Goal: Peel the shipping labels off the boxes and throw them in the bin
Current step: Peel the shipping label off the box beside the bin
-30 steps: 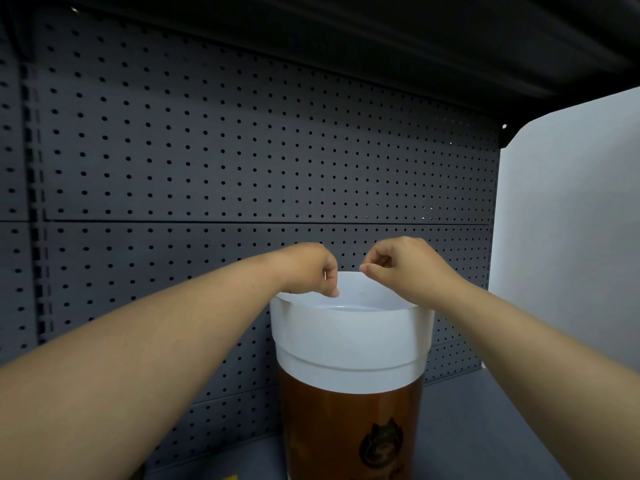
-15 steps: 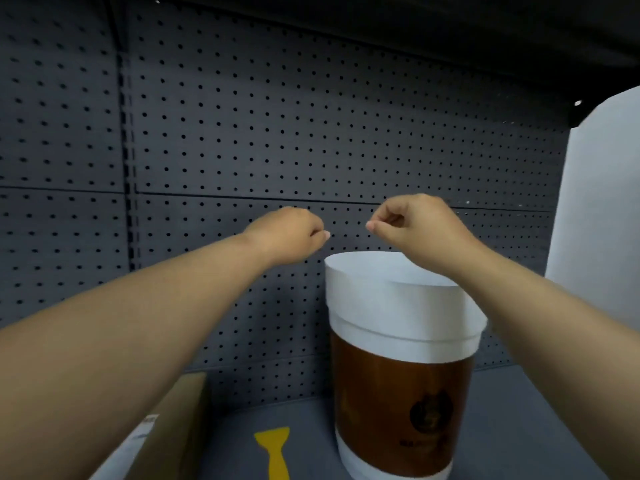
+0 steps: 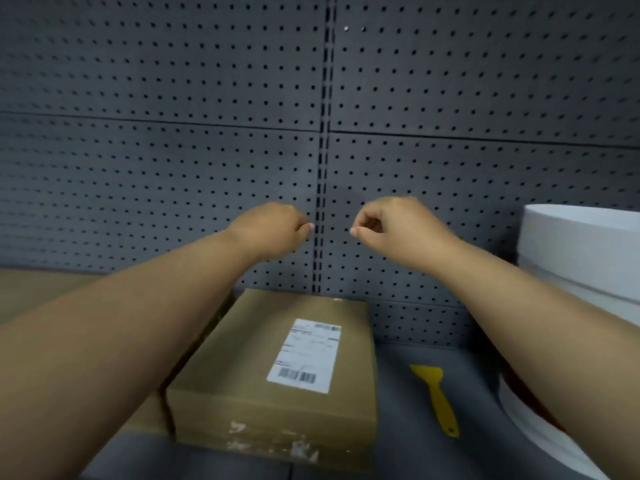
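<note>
A brown cardboard box lies flat on the grey shelf below my arms. A white shipping label with barcodes is stuck on its top face. The bin, white-rimmed with a brown body, stands at the right edge, partly behind my right forearm. My left hand and my right hand hover in the air above the far end of the box, a short gap between them. Both have the fingers curled in with thumb against fingertips, and nothing shows in either.
A yellow plastic scraper lies on the grey shelf between the box and the bin. A second cardboard box sits to the left, mostly behind my left arm. A dark pegboard wall closes the back.
The view has swung left, away from the bin toward the box. Both hands have moved with it from over the bin's opening to above the box, still curled.
</note>
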Available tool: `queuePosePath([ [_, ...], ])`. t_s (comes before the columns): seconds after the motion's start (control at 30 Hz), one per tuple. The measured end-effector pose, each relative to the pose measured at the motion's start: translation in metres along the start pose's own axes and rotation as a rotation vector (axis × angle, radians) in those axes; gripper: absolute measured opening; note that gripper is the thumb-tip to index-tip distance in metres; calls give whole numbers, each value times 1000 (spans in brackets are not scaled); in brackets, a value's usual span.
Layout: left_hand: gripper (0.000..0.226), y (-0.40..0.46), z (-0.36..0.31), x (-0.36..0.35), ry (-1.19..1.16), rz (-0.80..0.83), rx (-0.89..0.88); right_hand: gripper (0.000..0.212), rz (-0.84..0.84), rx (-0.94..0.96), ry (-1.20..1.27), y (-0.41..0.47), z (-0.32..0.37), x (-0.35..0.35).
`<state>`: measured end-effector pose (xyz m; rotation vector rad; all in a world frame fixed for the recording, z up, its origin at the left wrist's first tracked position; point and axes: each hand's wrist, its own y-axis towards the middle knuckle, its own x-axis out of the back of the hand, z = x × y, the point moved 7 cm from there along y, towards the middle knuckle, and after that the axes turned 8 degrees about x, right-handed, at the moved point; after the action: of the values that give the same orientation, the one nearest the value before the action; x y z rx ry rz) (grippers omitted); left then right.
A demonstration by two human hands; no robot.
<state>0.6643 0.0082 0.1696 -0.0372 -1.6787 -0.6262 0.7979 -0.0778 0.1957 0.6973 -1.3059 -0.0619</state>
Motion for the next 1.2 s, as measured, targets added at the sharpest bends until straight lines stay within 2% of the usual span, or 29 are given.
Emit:
queuePosePath([
  [0.17,42,-33,54,-36,-19,102,46,19,192,-78,44,18,11,-84],
  [0.4,35,-67,73,-93,-90,233,28,18,366,-234,17,8,2,-163],
  [0.57,34,-76,66,-116,-108,268,-44,22,397,-320,-10,-3,-6,-179],
  [0.67,33,-83,60,-122,-112,226,-74,24,365,-363,15,-8,-5,-183],
  [0.8,31,-89,59,-122,-119,135,-58,22,297,-424,108,-9,-7,-186],
  [0.9,32,-94,60,-122,-125,93,-49,22,309,-449,83,-13,-15,-182],
  [1.03,34,-95,61,-124,-121,89,-41,25,319,-502,-7,-25,-36,-169],
  [1.2,33,-96,61,-123,-111,100,-16,24,315,-533,46,-37,-46,-163],
])
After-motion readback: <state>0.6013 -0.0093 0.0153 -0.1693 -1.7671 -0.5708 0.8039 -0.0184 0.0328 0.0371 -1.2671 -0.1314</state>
